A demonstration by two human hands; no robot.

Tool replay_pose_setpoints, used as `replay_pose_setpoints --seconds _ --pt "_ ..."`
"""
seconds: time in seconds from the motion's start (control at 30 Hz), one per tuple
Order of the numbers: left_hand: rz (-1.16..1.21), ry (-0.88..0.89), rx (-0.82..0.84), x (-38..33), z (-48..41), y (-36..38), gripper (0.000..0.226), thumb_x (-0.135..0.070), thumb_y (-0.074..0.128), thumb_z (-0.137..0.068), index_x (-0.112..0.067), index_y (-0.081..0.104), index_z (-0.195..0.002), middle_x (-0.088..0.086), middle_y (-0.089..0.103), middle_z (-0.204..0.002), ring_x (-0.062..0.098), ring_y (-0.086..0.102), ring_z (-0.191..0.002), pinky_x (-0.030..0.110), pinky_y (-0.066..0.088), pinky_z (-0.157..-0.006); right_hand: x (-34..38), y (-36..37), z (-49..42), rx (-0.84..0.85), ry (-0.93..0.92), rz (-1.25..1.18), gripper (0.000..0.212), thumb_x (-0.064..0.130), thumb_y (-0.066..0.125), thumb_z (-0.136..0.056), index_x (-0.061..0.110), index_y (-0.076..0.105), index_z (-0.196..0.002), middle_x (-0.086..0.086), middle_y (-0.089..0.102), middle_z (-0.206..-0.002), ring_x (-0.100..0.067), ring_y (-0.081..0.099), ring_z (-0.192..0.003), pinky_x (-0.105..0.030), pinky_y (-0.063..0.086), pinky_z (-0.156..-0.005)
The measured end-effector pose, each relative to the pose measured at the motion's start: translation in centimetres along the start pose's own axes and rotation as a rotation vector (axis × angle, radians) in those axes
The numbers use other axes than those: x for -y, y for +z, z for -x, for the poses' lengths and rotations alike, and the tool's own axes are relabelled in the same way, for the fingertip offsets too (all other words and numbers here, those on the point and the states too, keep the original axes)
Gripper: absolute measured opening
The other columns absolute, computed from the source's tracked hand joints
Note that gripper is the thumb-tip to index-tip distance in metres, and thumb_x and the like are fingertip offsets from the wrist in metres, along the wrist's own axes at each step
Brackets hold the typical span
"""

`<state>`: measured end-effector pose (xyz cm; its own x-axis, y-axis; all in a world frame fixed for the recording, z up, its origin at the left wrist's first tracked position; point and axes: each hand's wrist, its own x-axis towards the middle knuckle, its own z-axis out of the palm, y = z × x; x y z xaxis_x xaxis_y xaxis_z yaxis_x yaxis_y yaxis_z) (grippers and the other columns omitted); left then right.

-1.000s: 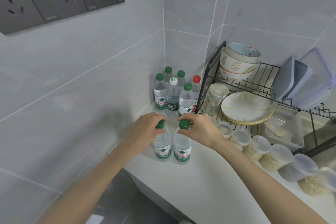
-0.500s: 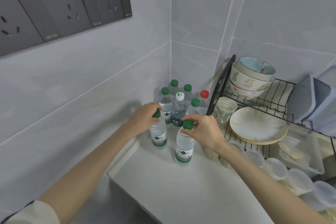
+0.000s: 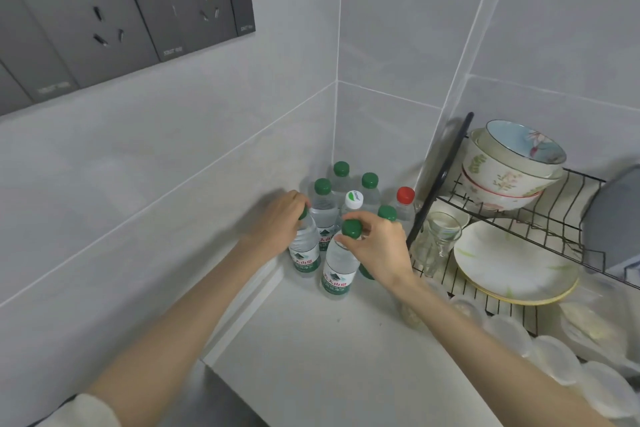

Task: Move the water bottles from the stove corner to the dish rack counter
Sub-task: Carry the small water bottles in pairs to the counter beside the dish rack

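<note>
Two clear green-capped water bottles stand on the white counter (image 3: 346,367). My left hand (image 3: 282,215) grips the top of the left bottle (image 3: 304,253), hiding most of its cap. My right hand (image 3: 377,246) pinches the neck of the right bottle (image 3: 337,270) just under its green cap. Behind them, in the tiled corner, stands a cluster of several more bottles (image 3: 341,184), most green-capped, one with a white cap (image 3: 354,199) and one with a red cap (image 3: 405,196).
A black wire dish rack (image 3: 561,218) stands right of the bottles, holding stacked bowls (image 3: 512,166), a plate (image 3: 512,263) and a glass (image 3: 436,243). Lidded plastic tubs (image 3: 554,357) line the counter's right side. The counter's left edge drops off near my left forearm.
Both hands have carried their bottles further back toward the corner cluster, the left one now beside it. The grips look the same.
</note>
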<state>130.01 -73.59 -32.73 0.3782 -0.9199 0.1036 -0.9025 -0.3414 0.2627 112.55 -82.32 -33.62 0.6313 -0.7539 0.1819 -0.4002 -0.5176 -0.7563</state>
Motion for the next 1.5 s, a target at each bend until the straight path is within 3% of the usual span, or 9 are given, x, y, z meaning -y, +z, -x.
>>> replay_pose_setpoints --seconds 0.2,0.4,0.57,0.73,0.87,1.17,1.27,1.37,1.5 --pt "0.042 -0.028 -0.002 -0.7 -0.7 0.7 0.035 -0.004 0.055 -0.092 -0.006 0.051 -0.126 0.009 0.055 -0.126 0.026 0.056 -0.108 0.031 0.042 -0.085 0.5 2.4 -0.8 -0.071 -0.014 0.004 0.033 0.021 0.078 -0.076 0.017 0.069 -0.107 -0.002 0.074 -0.089 -0.017 0.066 -0.076 -0.029 0.053 -0.079" --pt "0.168 -0.034 -0.002 0.2 -1.2 1.4 0.044 -0.003 0.060 -0.087 -0.007 0.052 -0.130 0.009 0.056 -0.130 0.026 0.054 -0.116 0.034 0.042 -0.096 0.5 3.2 -0.9 -0.046 -0.068 0.039 0.033 0.021 0.077 -0.077 0.017 0.067 -0.109 0.011 0.058 -0.076 -0.004 0.047 -0.062 -0.013 0.035 -0.065" --pt "0.330 -0.059 -0.076 1.0 0.2 1.7 0.056 0.000 0.059 -0.088 -0.008 0.042 -0.141 0.009 0.049 -0.142 0.022 0.047 -0.130 0.034 0.035 -0.110 -0.1 2.8 -0.8 0.026 -0.098 -0.004 0.035 0.018 0.077 -0.078 0.014 0.063 -0.110 0.019 0.053 -0.071 0.010 0.052 -0.061 -0.005 0.036 -0.060" --pt "0.441 -0.150 -0.215 0.6 2.4 0.6 0.051 -0.002 0.059 -0.087 -0.009 0.049 -0.136 0.007 0.058 -0.134 0.022 0.057 -0.119 0.034 0.044 -0.103 -0.5 2.1 -0.9 0.132 -0.009 -0.020 0.045 0.018 0.071 -0.083 0.015 0.052 -0.125 -0.009 0.068 -0.100 -0.016 0.061 -0.084 -0.024 0.048 -0.078" --pt "0.468 -0.190 -0.263 -0.8 4.2 -1.6 0.043 -0.009 0.060 -0.089 -0.014 0.054 -0.131 0.003 0.066 -0.121 0.018 0.064 -0.106 0.028 0.047 -0.094 -0.1 1.1 0.0 0.152 0.026 -0.084 0.048 0.010 0.066 -0.087 0.011 0.048 -0.131 -0.005 0.061 -0.128 -0.019 0.056 -0.120 -0.029 0.044 -0.102" --pt "0.840 -0.269 -0.289 -5.9 9.8 -4.5 0.032 -0.009 0.061 -0.088 -0.017 0.062 -0.119 -0.010 0.067 -0.107 -0.019 0.059 -0.085 -0.003 0.039 -0.075 1.5 -5.1 5.6 0.144 0.161 -0.351 0.042 0.020 0.066 -0.088 0.022 0.053 -0.128 0.003 0.060 -0.127 -0.008 0.064 -0.096 -0.017 0.049 -0.073" --pt "0.927 -0.334 -0.283 -8.2 12.6 -4.2 0.031 -0.013 0.061 -0.089 -0.023 0.062 -0.119 -0.017 0.066 -0.106 -0.018 0.058 -0.088 -0.002 0.041 -0.073 1.7 -7.1 9.1 0.168 0.192 -0.452 0.040 0.016 0.065 -0.088 0.021 0.055 -0.126 0.004 0.061 -0.124 -0.002 0.064 -0.086 -0.022 0.052 -0.077" --pt "0.943 -0.357 -0.314 -10.5 15.1 -3.9 0.032 -0.014 0.061 -0.089 -0.029 0.061 -0.117 -0.016 0.066 -0.110 -0.018 0.059 -0.089 0.001 0.042 -0.077 1.0 -8.7 11.9 0.122 0.244 -0.523 0.033 0.015 0.064 -0.089 0.022 0.060 -0.120 0.004 0.065 -0.120 -0.014 0.064 -0.093 -0.035 0.050 -0.093" --pt "1.039 -0.407 -0.318 -14.0 18.6 -3.1 0.030 -0.013 0.060 -0.090 -0.037 0.062 -0.108 -0.017 0.067 -0.110 -0.001 0.062 -0.102 0.023 0.048 -0.094 -0.5 -10.3 15.6 0.113 0.293 -0.535 0.032 0.016 0.064 -0.090 0.021 0.060 -0.121 0.005 0.066 -0.118 -0.014 0.062 -0.094 -0.034 0.050 -0.091"
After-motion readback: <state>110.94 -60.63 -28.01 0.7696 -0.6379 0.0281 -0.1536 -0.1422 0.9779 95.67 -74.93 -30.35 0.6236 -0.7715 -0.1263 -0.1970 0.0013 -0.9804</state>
